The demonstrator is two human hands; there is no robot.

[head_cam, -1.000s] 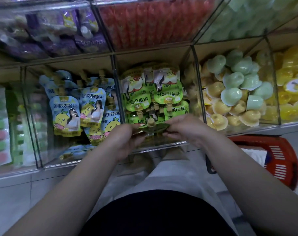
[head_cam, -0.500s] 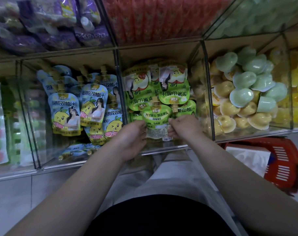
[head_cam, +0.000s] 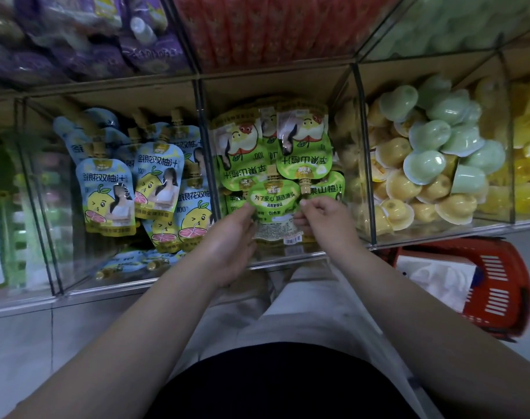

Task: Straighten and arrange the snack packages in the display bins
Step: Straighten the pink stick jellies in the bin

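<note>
A green spouted juice pouch (head_cam: 274,204) stands upright at the front of the middle clear bin (head_cam: 287,255), its back label facing me. My left hand (head_cam: 230,237) pinches its left edge and my right hand (head_cam: 324,217) pinches its right edge. Behind it lie several more green pouches (head_cam: 303,146), some upside down. The bin to the left holds several blue pouches (head_cam: 106,195) leaning in a loose row.
Yellow and green jelly cups (head_cam: 430,164) fill the bin on the right. Purple packs (head_cam: 85,40) and red packs (head_cam: 272,28) sit in the upper bins. A red shopping basket (head_cam: 505,285) stands on the tiled floor at my right.
The green pouch, held flat and low between both hands a second ago, now stands upright in the bin's front. Both hands stay on its sides.
</note>
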